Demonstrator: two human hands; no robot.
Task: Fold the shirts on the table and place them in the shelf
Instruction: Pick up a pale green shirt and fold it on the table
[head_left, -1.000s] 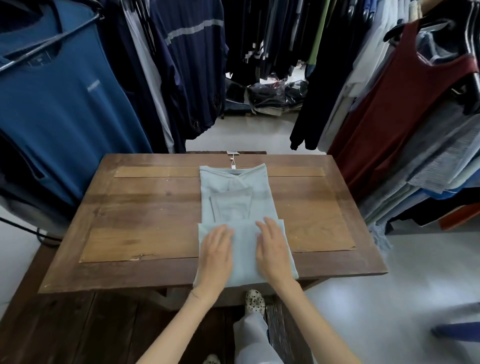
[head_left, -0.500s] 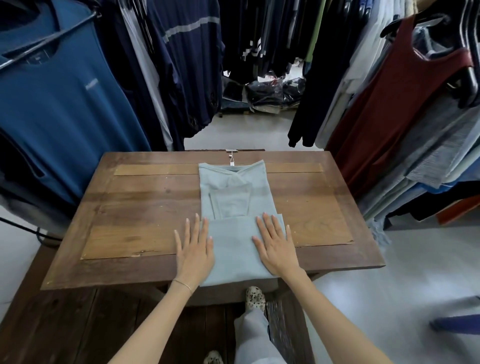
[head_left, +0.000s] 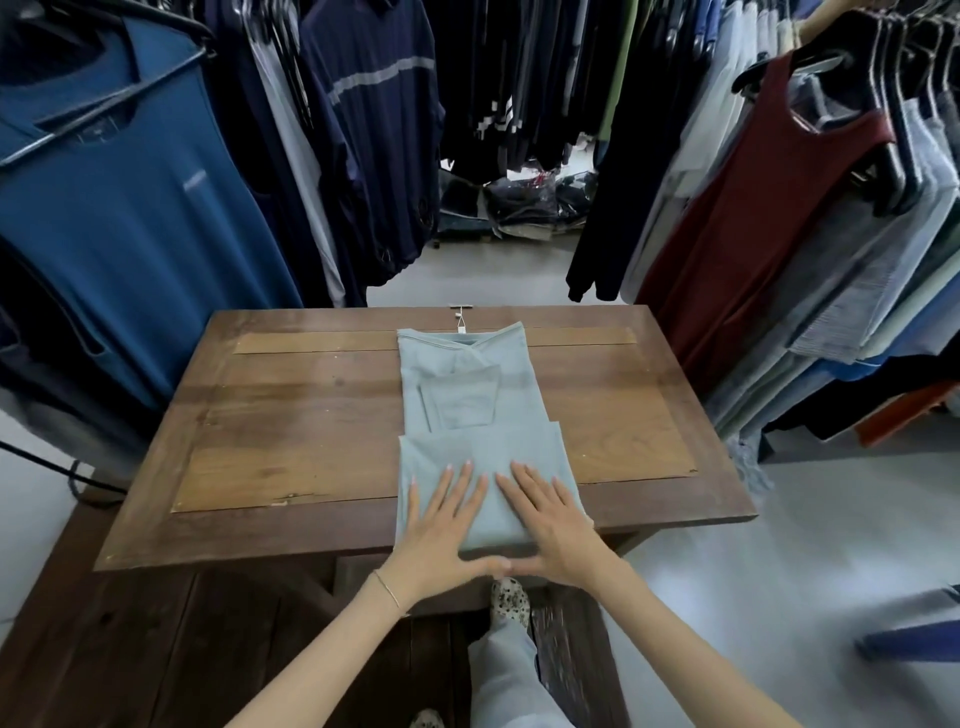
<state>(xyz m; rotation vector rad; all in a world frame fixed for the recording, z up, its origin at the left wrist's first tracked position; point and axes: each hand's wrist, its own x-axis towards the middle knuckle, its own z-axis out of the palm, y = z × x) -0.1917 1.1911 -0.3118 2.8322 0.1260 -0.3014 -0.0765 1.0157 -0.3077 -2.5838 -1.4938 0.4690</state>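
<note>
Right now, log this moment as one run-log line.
step: folding | shirt: pale blue, bottom folded up, on table | left hand: flat on fold | right hand: flat on fold | shelf: not visible

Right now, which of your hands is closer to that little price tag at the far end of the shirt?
Right, narrowly. The right hand and left hand both lie flat on the shirt's near folded end; the tag hangs beyond the far end, slightly rightward.
</note>
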